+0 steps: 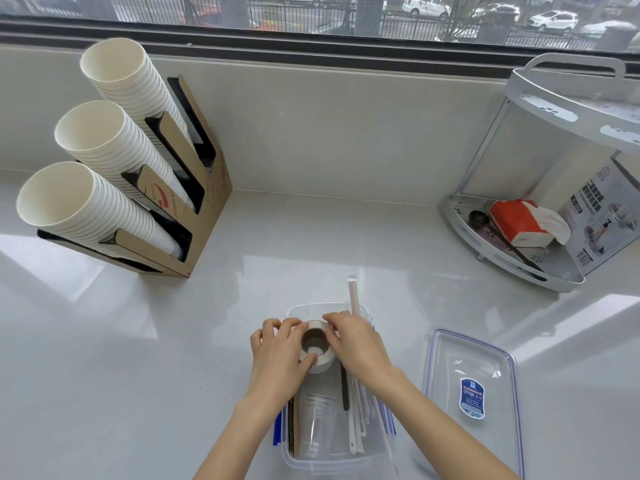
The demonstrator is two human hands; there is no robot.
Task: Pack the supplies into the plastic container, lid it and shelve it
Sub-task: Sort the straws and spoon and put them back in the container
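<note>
A clear plastic container (294,311) stands on the white counter right in front of me. Inside it lie stacked clear cups (317,431), brown cardboard sleeves (292,427), white wrapped straws (360,420) and a dark stirrer (344,389). One long straw (353,296) sticks out over the far rim. Both hands hold a roll of paper tape (316,346) with a brown core above the container's far half. My left hand (277,355) grips its left side, thumb on the near edge. My right hand (356,341) grips its right side. The clear lid (471,393) lies flat to the right.
A cardboard dispenser (204,216) with three stacks of white paper cups (104,161) stands at the back left. A white two-tier corner shelf (519,258) at the back right holds a red tissue pack (519,220), a dark scoop and a printed box. A window runs behind.
</note>
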